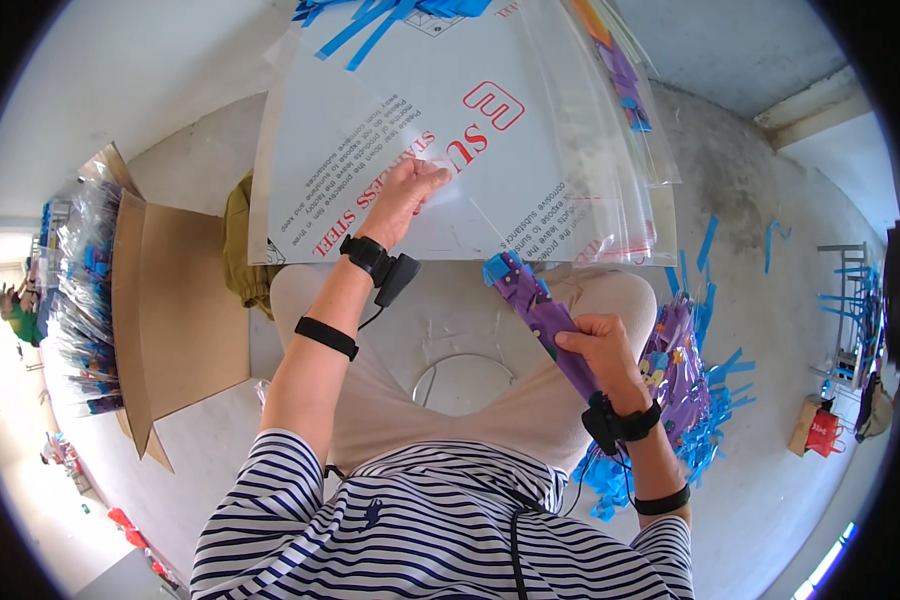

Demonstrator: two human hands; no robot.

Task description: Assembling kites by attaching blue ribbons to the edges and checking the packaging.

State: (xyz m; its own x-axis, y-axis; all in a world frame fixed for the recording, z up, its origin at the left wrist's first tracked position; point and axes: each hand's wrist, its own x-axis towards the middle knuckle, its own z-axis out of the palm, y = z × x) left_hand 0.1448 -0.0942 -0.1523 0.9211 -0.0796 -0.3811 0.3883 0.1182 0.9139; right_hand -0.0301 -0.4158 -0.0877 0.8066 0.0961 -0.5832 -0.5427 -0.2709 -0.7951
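Note:
My right hand (602,350) is wrapped round a long, narrow, folded purple bundle (540,310) with coloured spots and a blue end. The bundle tilts up and to the left, its blue end by the table's near edge. Over the table, my left hand (410,195) is closed, its thumb and fingers pinched on what looks like a thin clear plastic bag (432,160); the bag's outline is hard to make out. Beneath it lies the table's printed grey protective film (370,90).
Clear plastic bags (610,190) are stacked at the table's right side. Blue strips (400,15) lie at its far edge. Right of my leg is a heap of purple bundles with blue strips (675,360). An open cardboard box (195,300) with wrapped items stands left, near an olive cloth (240,245).

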